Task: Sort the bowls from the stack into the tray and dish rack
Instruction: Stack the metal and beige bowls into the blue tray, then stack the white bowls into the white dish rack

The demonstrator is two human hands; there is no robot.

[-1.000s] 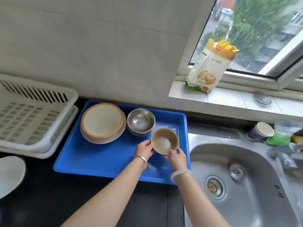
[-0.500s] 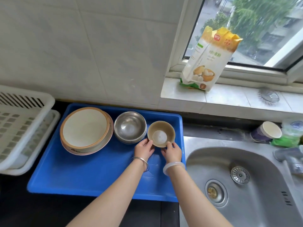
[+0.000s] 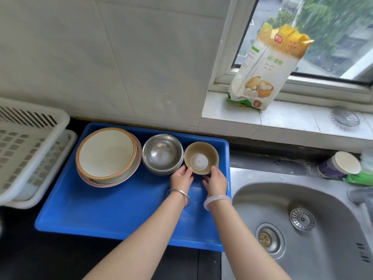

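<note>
A small tan bowl (image 3: 201,158) with a white bottom sits in the back right corner of the blue tray (image 3: 113,209). My left hand (image 3: 181,178) and my right hand (image 3: 215,179) both hold its near rim. To its left stands a stack of steel bowls (image 3: 162,154), and further left a stack of large cream bowls (image 3: 108,155) with tan and pink rims. The white dish rack (image 3: 30,150) stands left of the tray.
A steel sink (image 3: 302,229) lies right of the tray. On the window sill leans a flour bag (image 3: 268,67), with a round scrubber (image 3: 345,119) beside it. A paper cup (image 3: 341,164) lies on its side behind the sink, next to a green item (image 3: 361,176).
Both hands carried the small tan bowl away from me to the tray's back right corner, beside the steel bowls. My view has shifted right and moved closer.
</note>
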